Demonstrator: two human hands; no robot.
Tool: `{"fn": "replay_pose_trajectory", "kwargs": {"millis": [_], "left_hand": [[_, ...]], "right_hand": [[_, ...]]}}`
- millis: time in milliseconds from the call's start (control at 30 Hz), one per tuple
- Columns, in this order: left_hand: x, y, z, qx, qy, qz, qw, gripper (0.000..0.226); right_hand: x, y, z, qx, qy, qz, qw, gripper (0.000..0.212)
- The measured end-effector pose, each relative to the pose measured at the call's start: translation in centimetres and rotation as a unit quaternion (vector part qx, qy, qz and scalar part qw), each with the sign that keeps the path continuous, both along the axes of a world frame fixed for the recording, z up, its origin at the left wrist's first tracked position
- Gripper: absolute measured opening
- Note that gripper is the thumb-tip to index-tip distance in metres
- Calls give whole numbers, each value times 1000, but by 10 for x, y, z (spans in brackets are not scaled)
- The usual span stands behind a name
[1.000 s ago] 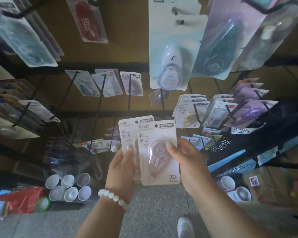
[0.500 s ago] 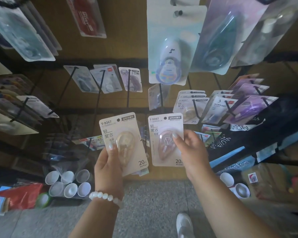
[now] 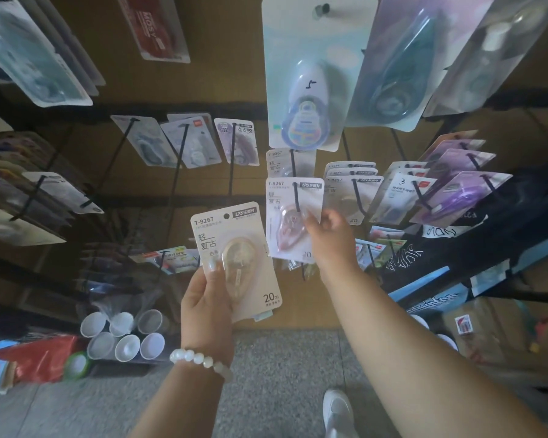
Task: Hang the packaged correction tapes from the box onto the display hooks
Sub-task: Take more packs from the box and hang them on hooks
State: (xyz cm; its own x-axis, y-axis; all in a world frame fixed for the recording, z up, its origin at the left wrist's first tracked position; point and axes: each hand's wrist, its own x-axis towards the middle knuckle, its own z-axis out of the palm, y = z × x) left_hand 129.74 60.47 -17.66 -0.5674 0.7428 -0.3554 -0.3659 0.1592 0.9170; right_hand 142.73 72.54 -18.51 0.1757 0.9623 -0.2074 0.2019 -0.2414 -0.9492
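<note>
Right hand (image 3: 331, 238) holds pink pack (image 3: 290, 222) on hook (image 3: 297, 197)

Dim, warm light; right hand (image 3: 331, 238) motion-blurred, edges bent by the wide lens.

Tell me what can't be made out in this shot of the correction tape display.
- Right hand, head view: motion blur hides whether it grips the pink pack.
- Packs behind the beige pack: covered by it and the left hand.
- Source box: not identifiable.
</note>
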Motion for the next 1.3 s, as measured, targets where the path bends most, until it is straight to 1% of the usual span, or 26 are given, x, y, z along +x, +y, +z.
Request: {"fn": "replay_pose_trajectory", "kwargs": {"millis": [100,233,300,400,467,533,567,600,633,667,700,733,767,833,933,1033,1167,1300], "left_hand": [[2,2,0,0,-9,-4,1000,26],[4,3,2,0,-17,-15,1000,26],[4,4,3,-3,-24,-19,1000,24],[4,6,3,-7,-33,-27,999,25],[5,7,3,-9,-29,-33,999,25],[8,8,5,-11,-25,-41,999,26],[8,9,6,-11,-23,-45,999,26],[9,10,6,-11,-18,-49,999,25],[10,10,7,-12,-11,-55,998,25],[12,11,7,-14,-3,-62,998,24],[14,12,7,-16,5,-70,997,24],[17,12,8,-21,14,-78,997,25],[19,13,9,-28,24,-86,996,25],[24,15,13,-41,39,-105,993,22],[29,22,18,-55,57,-128,989,19],[32,31,19,-72,95,-134,984,24],[32,42,16,-102,136,-151,974,29],[32,45,12,-105,165,-157,968,31]], "right_hand": [[-8,19,-1,-29,-10,-5,1000,27],[-15,39,1,-67,20,-32,997,41],[-17,46,6,-75,26,-38,996,44],[-17,49,8,-81,13,-53,995,37],[-16,42,8,-97,6,-46,994,35],[-12,27,12,-81,-37,-33,995,34],[-9,16,15,-68,-48,-37,996,39],[-6,3,19,-60,-35,-38,997,44],[-4,-12,24,-60,2,-26,998,43],[-1,-25,29,-62,49,-1,997,39],[1,-37,32,-59,75,40,995,33],[3,-44,34,-42,69,77,994,27],[5,-49,33,-17,51,90,994,23],[10,-49,29,28,13,65,997,25],[18,-47,27,55,-24,40,997,22],[24,-43,23,63,-34,28,997,19],[25,-37,16,53,-45,19,997,25],[25,-34,14,62,-50,18,997,27]]}}
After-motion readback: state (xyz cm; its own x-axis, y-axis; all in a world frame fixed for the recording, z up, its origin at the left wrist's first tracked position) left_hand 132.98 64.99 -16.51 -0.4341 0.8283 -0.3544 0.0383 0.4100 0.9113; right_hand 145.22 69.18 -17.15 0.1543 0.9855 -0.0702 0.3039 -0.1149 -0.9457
